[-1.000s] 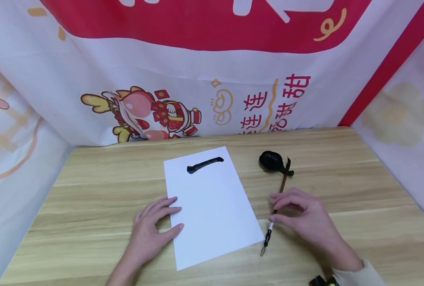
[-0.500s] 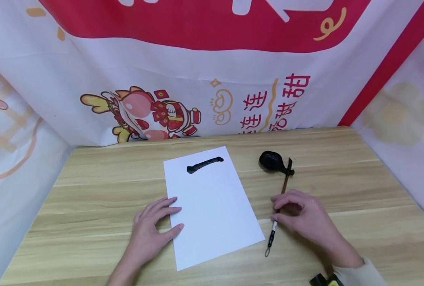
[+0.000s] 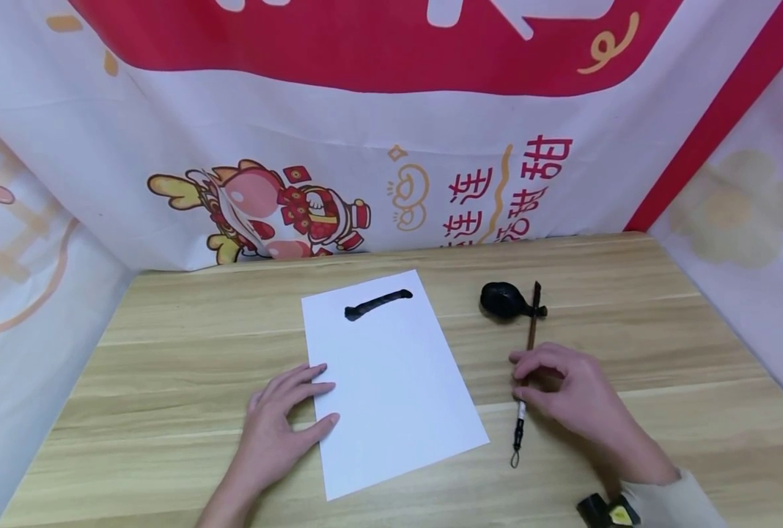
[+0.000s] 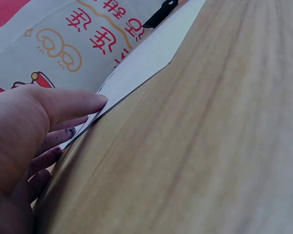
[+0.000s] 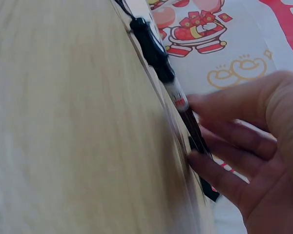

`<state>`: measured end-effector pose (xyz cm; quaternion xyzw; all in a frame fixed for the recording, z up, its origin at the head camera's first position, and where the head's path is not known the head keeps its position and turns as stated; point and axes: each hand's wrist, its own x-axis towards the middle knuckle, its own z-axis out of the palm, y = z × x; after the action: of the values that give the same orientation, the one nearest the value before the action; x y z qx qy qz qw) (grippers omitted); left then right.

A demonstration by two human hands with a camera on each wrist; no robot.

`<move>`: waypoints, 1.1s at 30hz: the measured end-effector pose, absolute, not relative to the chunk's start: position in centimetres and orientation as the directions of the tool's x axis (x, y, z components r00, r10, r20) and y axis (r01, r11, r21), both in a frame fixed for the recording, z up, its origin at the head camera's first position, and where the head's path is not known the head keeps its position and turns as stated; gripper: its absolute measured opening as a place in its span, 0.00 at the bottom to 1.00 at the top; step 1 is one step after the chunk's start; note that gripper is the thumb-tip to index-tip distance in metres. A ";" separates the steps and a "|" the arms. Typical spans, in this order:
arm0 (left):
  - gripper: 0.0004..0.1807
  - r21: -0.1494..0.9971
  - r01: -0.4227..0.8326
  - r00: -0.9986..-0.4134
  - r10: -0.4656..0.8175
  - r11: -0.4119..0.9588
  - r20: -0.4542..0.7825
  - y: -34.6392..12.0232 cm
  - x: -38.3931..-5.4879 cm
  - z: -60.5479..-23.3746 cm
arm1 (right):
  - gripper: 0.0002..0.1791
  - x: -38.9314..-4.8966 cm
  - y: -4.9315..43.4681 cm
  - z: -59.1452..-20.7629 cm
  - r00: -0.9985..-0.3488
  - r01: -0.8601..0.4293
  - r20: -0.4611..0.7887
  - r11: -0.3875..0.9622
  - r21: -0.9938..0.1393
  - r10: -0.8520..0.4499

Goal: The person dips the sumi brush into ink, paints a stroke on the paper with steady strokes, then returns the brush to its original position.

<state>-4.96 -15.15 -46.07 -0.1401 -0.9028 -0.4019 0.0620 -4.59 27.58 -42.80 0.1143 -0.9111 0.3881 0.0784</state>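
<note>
A white sheet of paper [image 3: 391,396] lies slightly turned on the wooden table, with one thick black ink stroke [image 3: 378,303] near its top. On its left edge rests my left hand [image 3: 276,418], fingers spread and relaxed; dark smudges mark some fingertips in the left wrist view. My right hand [image 3: 572,381] pinches the brown handle of a calligraphy brush [image 3: 532,336] between thumb and fingers, right of the paper. The brush's dark tip points away and crosses the short handle of a glossy black spoon-shaped dish [image 3: 502,301]. Its hanging loop points toward me.
The wooden table [image 3: 180,352] meets a printed white and red cloth [image 3: 391,125] at the back. More cloth hangs along the left and right sides. A black and yellow device [image 3: 608,512] sits beside the right sleeve [image 3: 671,502].
My right hand has shifted right with the brush, which now stands straighter, its tip a little farther back. The black dish has nudged slightly. My left hand and the paper stay put.
</note>
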 end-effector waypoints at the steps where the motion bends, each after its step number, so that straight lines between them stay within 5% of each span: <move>1: 0.22 0.708 0.303 -0.953 0.203 0.638 0.226 -15.1 -5.0 -46.1 | 0.20 -4.6 27.6 -42.7 -0.960 -0.275 0.232 0.675 -0.685 -0.156; 11: 0.22 0.708 0.304 -0.953 0.203 0.638 0.226 -15.2 -5.0 -46.2 | 0.18 -4.4 28.5 -43.1 -0.963 -0.269 0.186 0.633 -0.727 -0.196; 22: 0.22 0.710 0.300 -0.954 0.197 0.638 0.226 -15.3 -4.9 -46.2 | 0.14 -5.1 30.2 -44.5 -0.979 -0.183 0.129 0.389 -0.903 -0.160; 33: 0.23 0.708 0.295 -0.955 0.197 0.642 0.220 -15.2 -5.0 -46.2 | 0.11 -4.8 30.1 -43.9 -0.980 -0.170 0.114 0.386 -0.907 -0.165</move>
<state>-4.97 -15.19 -46.22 -0.1362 -0.9040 -0.4006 0.0614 -4.82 30.05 -43.87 0.1005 -0.8325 0.5448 0.0025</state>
